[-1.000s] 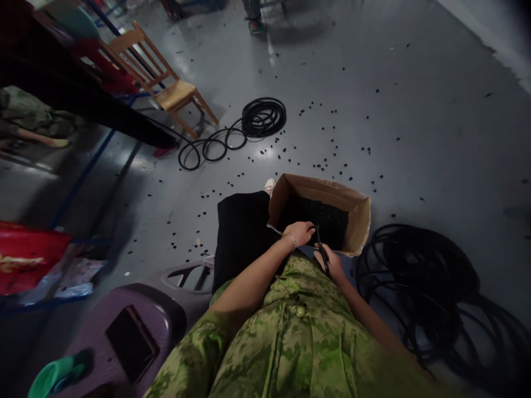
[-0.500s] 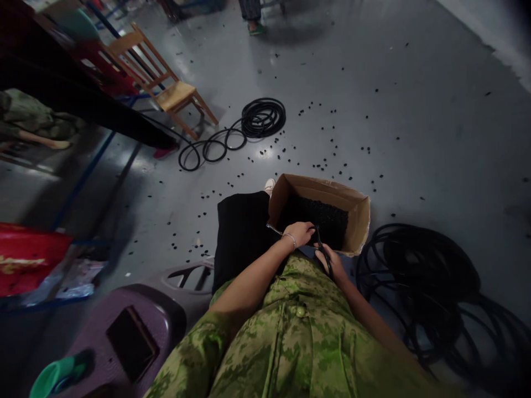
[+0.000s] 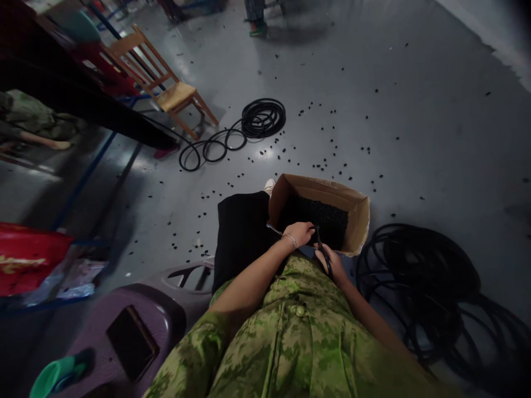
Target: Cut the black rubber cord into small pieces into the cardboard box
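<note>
Grey workshop floor littered with small black cut pieces. Your left hand closed on scissors; right hand clamped on black rubber hose, held over open cardboard box, apparently so cuttings drop in. Hose coil at your right.

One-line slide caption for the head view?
Seated person's left hand and right hand grip black hose over cardboard box of black pieces.

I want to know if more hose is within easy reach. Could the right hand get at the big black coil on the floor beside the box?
Probably yes. The right hand sits just left of the hose coil, with nothing between them, though it already grips a black hose.
</note>
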A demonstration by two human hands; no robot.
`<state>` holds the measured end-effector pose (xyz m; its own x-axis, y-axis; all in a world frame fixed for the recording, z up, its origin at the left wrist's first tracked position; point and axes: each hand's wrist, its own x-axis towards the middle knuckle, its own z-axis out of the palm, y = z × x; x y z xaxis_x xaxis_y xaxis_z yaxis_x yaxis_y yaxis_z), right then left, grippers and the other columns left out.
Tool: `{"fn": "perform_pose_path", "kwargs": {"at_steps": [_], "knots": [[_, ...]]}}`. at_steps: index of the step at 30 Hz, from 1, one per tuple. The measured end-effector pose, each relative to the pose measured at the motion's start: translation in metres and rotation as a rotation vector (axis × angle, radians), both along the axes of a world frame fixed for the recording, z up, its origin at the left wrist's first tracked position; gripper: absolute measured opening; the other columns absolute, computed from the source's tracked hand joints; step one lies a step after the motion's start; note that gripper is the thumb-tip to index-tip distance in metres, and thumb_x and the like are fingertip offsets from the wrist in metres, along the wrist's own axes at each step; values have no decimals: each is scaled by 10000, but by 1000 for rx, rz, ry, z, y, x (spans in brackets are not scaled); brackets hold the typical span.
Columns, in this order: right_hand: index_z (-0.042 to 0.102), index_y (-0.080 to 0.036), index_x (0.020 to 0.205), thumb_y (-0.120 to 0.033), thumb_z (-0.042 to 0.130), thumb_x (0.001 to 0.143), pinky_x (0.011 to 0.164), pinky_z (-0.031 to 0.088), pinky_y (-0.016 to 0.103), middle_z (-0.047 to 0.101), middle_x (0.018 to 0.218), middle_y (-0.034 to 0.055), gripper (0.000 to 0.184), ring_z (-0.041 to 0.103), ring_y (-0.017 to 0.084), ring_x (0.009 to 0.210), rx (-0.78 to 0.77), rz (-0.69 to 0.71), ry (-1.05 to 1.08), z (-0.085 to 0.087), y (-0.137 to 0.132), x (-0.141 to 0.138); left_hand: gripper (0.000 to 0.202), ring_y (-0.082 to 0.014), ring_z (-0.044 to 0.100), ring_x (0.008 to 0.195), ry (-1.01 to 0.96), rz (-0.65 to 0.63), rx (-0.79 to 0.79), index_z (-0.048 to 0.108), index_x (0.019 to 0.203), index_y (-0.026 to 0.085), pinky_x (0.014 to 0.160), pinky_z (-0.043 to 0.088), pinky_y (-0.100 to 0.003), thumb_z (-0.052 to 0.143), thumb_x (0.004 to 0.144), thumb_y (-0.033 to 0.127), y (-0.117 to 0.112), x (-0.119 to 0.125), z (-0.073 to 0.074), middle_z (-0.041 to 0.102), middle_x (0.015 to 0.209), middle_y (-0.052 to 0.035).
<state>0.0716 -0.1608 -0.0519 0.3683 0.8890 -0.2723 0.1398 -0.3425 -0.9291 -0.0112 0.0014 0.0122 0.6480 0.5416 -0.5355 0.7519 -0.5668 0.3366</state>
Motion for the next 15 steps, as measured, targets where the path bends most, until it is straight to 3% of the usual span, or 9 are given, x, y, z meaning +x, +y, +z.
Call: {"fn": "perform_pose_path", "kwargs": {"at_steps": [15], "knots": [[632,-182,1074,-489,442,855,670,473,259,712,855,61,423,654,184,737,-47,48,-202,-3,-1,-1,359,-194,624,1054,7,-26,-5,630,1190,272,860,479,-263,404,930,374,0,1,0,680,1154,-34]]}}
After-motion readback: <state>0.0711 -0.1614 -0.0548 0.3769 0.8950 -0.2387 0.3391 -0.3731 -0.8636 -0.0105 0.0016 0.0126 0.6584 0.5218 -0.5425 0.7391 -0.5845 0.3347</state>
